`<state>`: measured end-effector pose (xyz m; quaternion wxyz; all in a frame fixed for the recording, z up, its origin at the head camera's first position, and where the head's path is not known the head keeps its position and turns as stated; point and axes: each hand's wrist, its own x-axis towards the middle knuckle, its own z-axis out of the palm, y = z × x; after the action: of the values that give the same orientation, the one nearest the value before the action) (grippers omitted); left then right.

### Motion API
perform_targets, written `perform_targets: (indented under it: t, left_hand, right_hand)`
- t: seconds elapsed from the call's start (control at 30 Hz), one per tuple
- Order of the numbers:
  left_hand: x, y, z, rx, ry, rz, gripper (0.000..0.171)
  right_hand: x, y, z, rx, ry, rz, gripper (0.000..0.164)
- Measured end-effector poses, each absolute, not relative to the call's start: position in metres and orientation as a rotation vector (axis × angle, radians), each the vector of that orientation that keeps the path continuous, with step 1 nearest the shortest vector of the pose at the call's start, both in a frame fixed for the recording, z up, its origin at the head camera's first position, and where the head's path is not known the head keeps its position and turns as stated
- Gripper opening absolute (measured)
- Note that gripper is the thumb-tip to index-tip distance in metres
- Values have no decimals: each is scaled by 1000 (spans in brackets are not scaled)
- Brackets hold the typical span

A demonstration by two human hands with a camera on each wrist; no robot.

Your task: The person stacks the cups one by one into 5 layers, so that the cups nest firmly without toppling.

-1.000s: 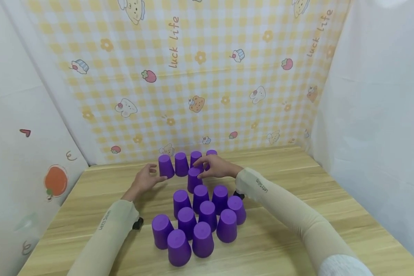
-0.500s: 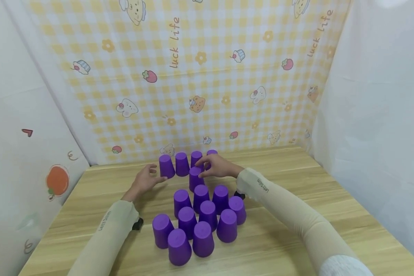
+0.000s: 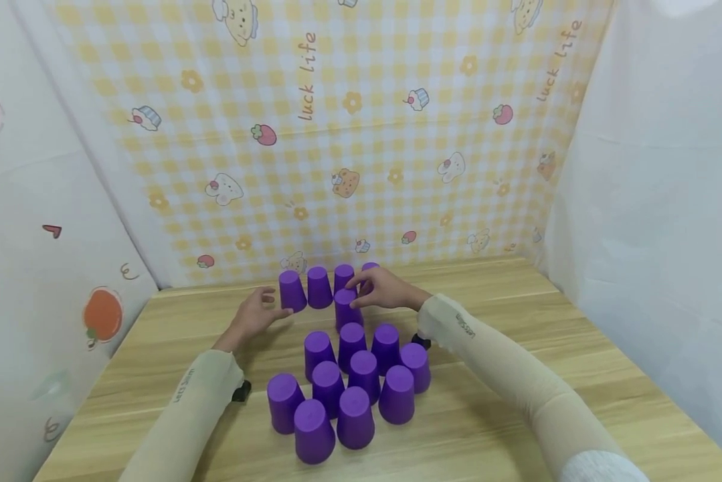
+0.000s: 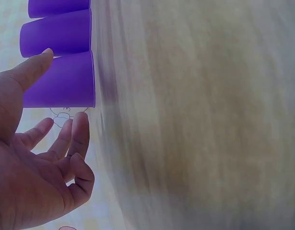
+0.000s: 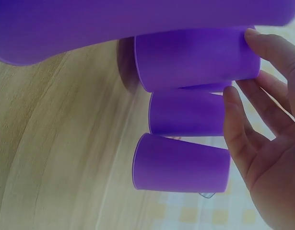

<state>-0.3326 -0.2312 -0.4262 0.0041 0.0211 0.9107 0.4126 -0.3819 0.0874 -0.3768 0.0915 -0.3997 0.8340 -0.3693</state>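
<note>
While a purple cup (image 3: 348, 311) is pointing base up in the right hand (image 3: 385, 289), to the right of the left hand (image 3: 253, 314), the back row (image 3: 320, 288) is standing behind it and the front cups (image 3: 363, 378) nearer the viewer. The right thumb and fingers are pinching it near the base. The left fingers are spreading loosely, gripping nothing, beside the end cup (image 3: 292, 291) (whether the thumb is touching, I cannot tell). The left wrist view is showing the palm, which the head view is mostly hiding.
</note>
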Motion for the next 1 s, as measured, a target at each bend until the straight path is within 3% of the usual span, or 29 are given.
perform_targets:
  t: [1.0]
  left_hand:
    - [-339, -230, -423, 73, 2833, 1312, 83]
  right_hand:
    - [-394, 141, -379, -985, 2606, -1247, 40]
